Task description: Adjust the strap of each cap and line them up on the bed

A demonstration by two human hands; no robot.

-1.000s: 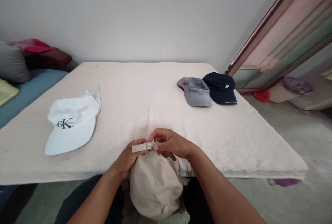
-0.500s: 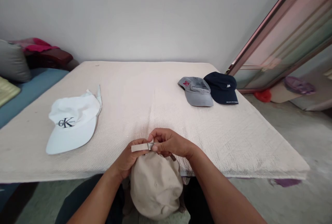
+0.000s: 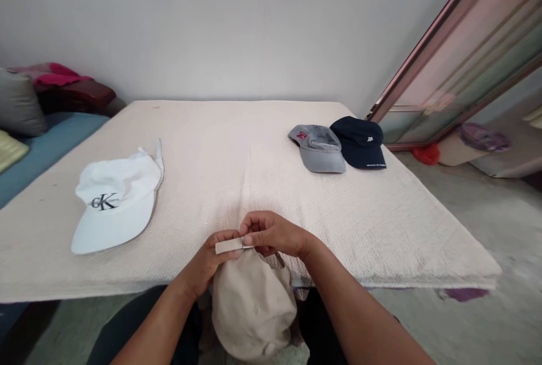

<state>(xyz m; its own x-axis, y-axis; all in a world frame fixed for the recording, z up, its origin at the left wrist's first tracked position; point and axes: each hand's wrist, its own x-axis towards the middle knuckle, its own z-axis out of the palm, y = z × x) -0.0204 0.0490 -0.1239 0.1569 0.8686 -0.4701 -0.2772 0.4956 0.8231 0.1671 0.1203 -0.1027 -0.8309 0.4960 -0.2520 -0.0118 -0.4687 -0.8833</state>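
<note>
A beige cap (image 3: 254, 308) hangs from both hands at the table's near edge, its crown down over my lap. My left hand (image 3: 207, 260) is closed on the left side of its back strap (image 3: 228, 246), whose free end points left. With thumb and fingers, my right hand (image 3: 273, 233) pinches the strap at its small metal buckle (image 3: 246, 244). The right thumb covers part of the buckle. Below the strap, the cap's brim is out of sight.
On the covered table (image 3: 203, 145), a white cap (image 3: 116, 201) with black letters lies at left. A grey cap (image 3: 319, 148) and a navy cap (image 3: 359, 142) lie together at the back right. A wall stands behind; a blue seat (image 3: 63, 139) is at far left.
My right thumb has shifted slightly left onto the buckle, covering more of it. Both hands stay on the strap, and the view has turned a little.
</note>
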